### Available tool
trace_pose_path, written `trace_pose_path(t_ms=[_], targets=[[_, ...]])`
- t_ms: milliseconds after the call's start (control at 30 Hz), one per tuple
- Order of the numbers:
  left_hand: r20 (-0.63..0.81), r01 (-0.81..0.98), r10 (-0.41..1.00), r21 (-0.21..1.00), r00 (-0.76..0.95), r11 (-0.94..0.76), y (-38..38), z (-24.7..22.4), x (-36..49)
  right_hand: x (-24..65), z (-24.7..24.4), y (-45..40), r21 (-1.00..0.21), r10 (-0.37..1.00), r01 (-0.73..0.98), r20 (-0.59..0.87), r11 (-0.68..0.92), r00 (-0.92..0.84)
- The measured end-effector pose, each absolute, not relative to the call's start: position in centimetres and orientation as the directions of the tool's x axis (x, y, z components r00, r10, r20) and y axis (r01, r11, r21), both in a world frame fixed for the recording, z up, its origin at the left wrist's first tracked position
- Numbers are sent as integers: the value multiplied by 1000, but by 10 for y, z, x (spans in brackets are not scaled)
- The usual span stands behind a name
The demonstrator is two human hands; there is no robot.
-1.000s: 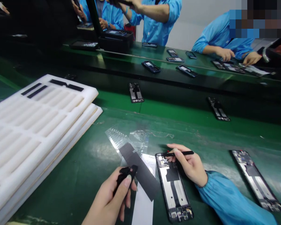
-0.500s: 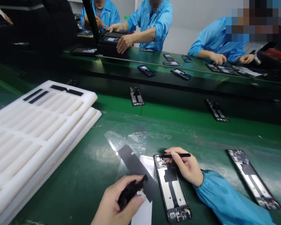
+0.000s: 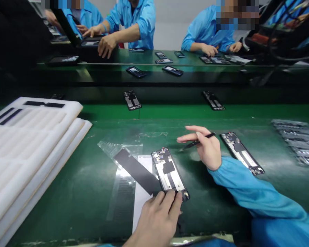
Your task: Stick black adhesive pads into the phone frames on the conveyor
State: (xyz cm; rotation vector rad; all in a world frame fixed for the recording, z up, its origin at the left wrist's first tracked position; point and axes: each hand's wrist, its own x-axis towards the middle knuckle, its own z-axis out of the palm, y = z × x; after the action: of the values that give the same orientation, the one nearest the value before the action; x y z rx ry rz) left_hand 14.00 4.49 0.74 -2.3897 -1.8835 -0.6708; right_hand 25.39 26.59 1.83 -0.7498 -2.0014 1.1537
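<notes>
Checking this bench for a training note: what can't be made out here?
Head view:
- Frame: near edge hidden by the left hand.
- Left wrist: cut off by the bottom edge.
- Pen-like tool: partly hidden by the right hand; tip too small.
- Far-right frames: blurred.

left hand (image 3: 156, 221): cut off at bottom | phone frame (image 3: 167, 168): end under fingers (image 3: 170, 200) | components (image 3: 160, 157): too small

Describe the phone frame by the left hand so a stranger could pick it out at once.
On the green workbench, right of the stacked white foam trays, find the dark strip lying on a clear film. The open phone frame sits at that strip's end. Unlike the similar frame farther right, past the right hand, this one has the left hand on its lower end.
</notes>
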Motion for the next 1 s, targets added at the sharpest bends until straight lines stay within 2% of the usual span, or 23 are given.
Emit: trace_pose_path(t_ms=[67,167,267,367,500,667,767,867,933,1000], targets=[[349,927,916,236,199,-291,46,2,146,258,29,271,-906,733,214,139,366,-666],[356,923,912,239,206,-302,46,-5,149,266,44,271,-867,599,355,-85,350,-797],[370,918,906,250,203,-307,49,-9,150,276,54,263,-762,416,449,-260,466,-872],[377,914,903,253,208,-316,52,-11,150,286,58,255,-620,323,491,-371,612,-871],[371,916,904,245,214,-317,53,-16,152,288,53,252,-499,285,502,-448,707,-847],[339,931,918,223,204,-290,52,-13,153,282,48,250,-472,233,471,-478,745,-847],[214,952,957,193,197,-239,55,-6,153,279,47,252,-440,211,465,-511,768,-833],[82,988,990,88,117,-124,60,-3,148,275,47,253,-394,206,466,-547,792,-811],[77,998,996,28,46,-48,60,1,141,271,46,248,-334,264,497,-548,801,-794],[110,998,993,64,-33,26,56,10,130,267,41,235,-228,409,576,-508,785,-758]])
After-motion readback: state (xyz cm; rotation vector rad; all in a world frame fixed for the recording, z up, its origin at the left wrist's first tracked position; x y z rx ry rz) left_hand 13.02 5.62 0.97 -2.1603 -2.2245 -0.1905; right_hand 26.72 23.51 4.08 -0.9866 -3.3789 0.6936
